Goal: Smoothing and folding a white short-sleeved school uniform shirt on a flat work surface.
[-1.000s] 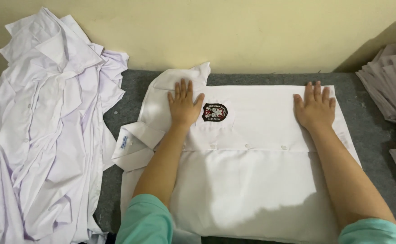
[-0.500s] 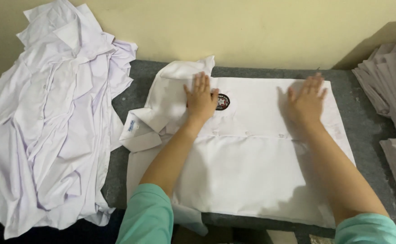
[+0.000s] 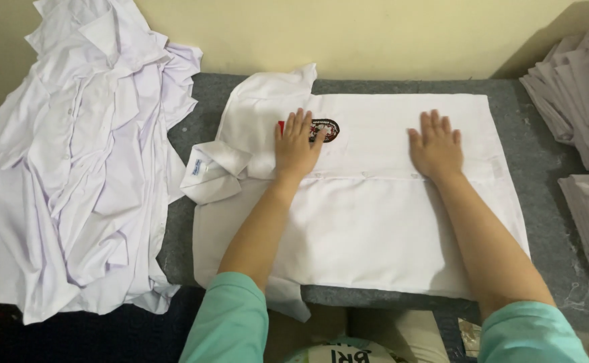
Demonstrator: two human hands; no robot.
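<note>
A counter (image 3: pixel 550 202) covered in dark grey felt-like cloth stands against a pale yellow wall. Spread flat on its middle lies a white button-front shirt (image 3: pixel 375 235) with a small dark oval chest badge (image 3: pixel 326 130). A loose heap of crumpled white shirts (image 3: pixel 86 175) drapes over the left end, and stacks of folded white garments (image 3: pixel 586 134) sit along the right edge.
</note>
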